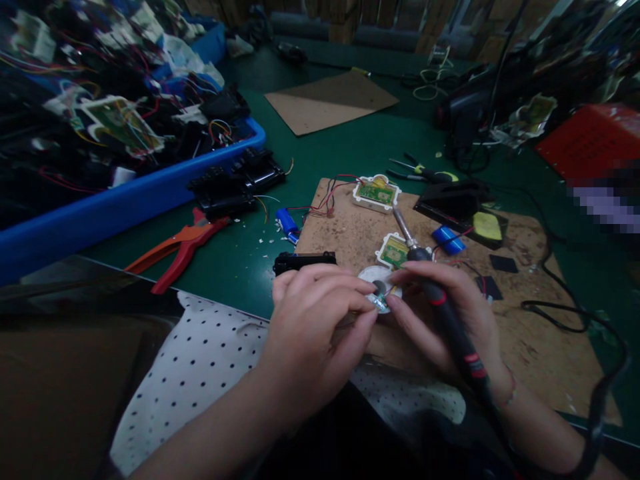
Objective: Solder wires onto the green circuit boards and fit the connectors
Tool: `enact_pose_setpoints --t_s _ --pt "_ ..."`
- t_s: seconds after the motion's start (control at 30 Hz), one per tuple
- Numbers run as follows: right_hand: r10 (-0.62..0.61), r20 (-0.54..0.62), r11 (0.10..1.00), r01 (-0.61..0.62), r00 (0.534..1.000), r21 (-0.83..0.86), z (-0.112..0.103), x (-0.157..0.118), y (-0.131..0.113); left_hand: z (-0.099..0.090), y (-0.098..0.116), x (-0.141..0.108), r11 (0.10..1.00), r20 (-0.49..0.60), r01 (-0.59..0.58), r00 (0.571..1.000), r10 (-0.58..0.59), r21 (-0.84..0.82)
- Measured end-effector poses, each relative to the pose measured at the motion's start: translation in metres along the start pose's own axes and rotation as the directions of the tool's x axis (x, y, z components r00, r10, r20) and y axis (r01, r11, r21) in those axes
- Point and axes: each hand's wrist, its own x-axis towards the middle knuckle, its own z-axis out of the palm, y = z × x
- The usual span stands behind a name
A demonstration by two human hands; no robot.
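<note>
My left hand (320,327) is closed, its thumb and fingertips pinching a small circuit board (379,305) at a round white part (371,274) with a dark centre. My right hand (457,313) carries a soldering iron (456,333), its metal tip pointing up and away from me. The right thumb and forefinger also meet at the edge of the round part, near thin wires. Just beyond lies a green circuit board in a white frame (393,251), partly covered by the iron. Another framed board (376,193) rests farther back, wired in red and black.
A worn brown board (540,360) lies under the work. Blue cylinders (449,240), a black holder with yellow sponge (487,227) and pliers (425,172) surround it. Red-handled cutters (185,243) lie left, before a full blue bin (150,183). The iron's cord loops right, near a red box (595,143).
</note>
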Motion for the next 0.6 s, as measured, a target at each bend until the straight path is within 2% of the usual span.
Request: enact_pose_setpoints --t_s 0.13,0.37,0.47,0.53,0.6 --pt "-0.011 0.000 1.000 0.011 1.000 -0.002 -0.001 -0.001 0.000 0.007 0.000 0.000 0.999 0.076 0.009 0.997 -0.005 -0.047" --pt "-0.005 -0.017 1.000 0.005 1.000 -0.010 0.000 -0.003 0.001 0.014 -0.003 -0.002 0.999 0.034 0.017 0.999 -0.015 -0.052" --pt "-0.007 -0.122 0.999 0.012 0.993 0.045 -0.001 -0.003 0.001 0.016 -0.004 -0.003 0.997 0.024 0.030 0.999 -0.028 -0.073" --pt "0.008 -0.254 0.995 0.017 0.967 0.097 -0.002 -0.003 0.001 0.016 -0.004 -0.003 0.995 0.020 0.042 0.999 -0.040 -0.091" --pt "0.026 -0.323 0.993 0.012 0.946 0.117 -0.005 -0.005 0.003 0.016 -0.004 -0.002 0.993 0.014 0.053 0.999 -0.052 -0.108"
